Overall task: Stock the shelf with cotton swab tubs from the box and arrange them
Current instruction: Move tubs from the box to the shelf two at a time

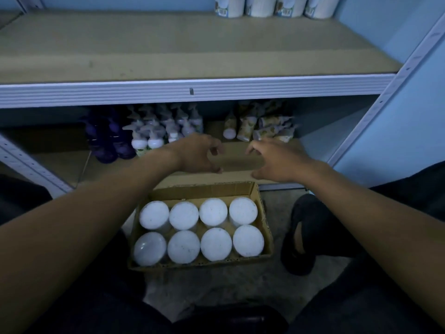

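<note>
Both hands — left hand (201, 154), right hand (272, 160) — hover empty, fingers loosely curled, at twelve o'clock of the box (266, 227); next, probably, reaching down for a tub (213, 212).

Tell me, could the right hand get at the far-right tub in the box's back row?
Probably yes: the right hand hovers empty just beyond the box, and that tub sits uncovered with nothing above it.

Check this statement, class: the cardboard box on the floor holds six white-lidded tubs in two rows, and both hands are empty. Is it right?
Not quite. The head view shows eight tubs in the box, two rows of four. The left hand and right hand are indeed empty.
</note>
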The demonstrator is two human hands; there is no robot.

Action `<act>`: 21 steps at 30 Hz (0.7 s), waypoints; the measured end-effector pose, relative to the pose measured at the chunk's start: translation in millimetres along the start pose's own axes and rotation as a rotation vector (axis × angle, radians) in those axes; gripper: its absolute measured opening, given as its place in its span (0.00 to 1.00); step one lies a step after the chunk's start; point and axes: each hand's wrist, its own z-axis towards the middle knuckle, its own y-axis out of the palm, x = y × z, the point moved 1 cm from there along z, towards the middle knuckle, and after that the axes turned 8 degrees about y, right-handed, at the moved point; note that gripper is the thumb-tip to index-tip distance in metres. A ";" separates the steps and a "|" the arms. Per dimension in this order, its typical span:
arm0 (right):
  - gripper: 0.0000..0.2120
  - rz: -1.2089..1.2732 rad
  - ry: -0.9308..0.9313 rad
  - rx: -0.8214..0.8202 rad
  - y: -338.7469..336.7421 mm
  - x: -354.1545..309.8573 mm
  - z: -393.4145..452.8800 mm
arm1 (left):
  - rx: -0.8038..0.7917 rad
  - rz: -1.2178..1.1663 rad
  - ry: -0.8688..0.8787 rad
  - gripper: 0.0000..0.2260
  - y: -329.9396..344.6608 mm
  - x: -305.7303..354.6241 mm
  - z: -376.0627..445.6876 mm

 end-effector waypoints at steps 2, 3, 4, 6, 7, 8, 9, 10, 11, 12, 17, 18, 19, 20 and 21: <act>0.29 -0.001 0.035 -0.057 18.6 4.4 4.4 | -0.038 -0.053 -0.037 0.25 15.7 -4.9 5.9; 0.30 0.005 0.058 -0.086 27.5 6.1 6.5 | -0.051 -0.065 -0.046 0.26 23.0 -7.1 9.1; 0.30 0.015 0.080 -0.114 35.9 7.6 8.4 | -0.062 -0.071 -0.053 0.26 30.5 -9.5 12.4; 0.31 0.044 0.114 -0.162 51.3 10.5 12.1 | -0.070 -0.096 -0.074 0.26 44.4 -14.3 18.6; 0.32 0.058 0.125 -0.180 58.4 12.3 13.6 | -0.067 -0.118 -0.087 0.26 50.9 -16.7 21.3; 0.33 0.069 0.135 -0.193 65.3 14.6 14.7 | -0.065 -0.141 -0.099 0.26 57.5 -19.2 23.6; 0.34 0.074 0.145 -0.202 71.8 17.2 15.5 | -0.065 -0.159 -0.107 0.26 64.0 -21.6 25.6; 0.35 0.072 0.156 -0.209 77.8 20.1 16.4 | -0.067 -0.174 -0.115 0.26 70.9 -24.2 27.3; 0.35 0.071 0.168 -0.216 83.6 22.9 17.2 | -0.070 -0.193 -0.126 0.26 78.0 -27.5 28.4; 0.36 0.071 0.179 -0.224 89.1 25.2 18.3 | -0.075 -0.217 -0.144 0.26 85.2 -30.6 28.7; 0.36 0.085 0.203 -0.280 110.8 32.1 26.7 | -0.116 -0.317 -0.217 0.29 123.2 -43.2 29.4; 0.37 0.093 0.201 -0.288 114.9 33.0 28.5 | -0.130 -0.322 -0.232 0.31 130.8 -44.6 29.4; 0.37 0.105 0.198 -0.294 119.3 33.4 29.9 | -0.145 -0.325 -0.241 0.32 138.1 -45.6 29.2; 0.37 0.117 0.195 -0.298 123.8 33.1 31.1 | -0.159 -0.321 -0.242 0.33 144.3 -46.0 28.6; 0.38 0.126 0.194 -0.303 128.3 32.5 32.2 | -0.170 -0.314 -0.240 0.33 149.9 -46.4 28.6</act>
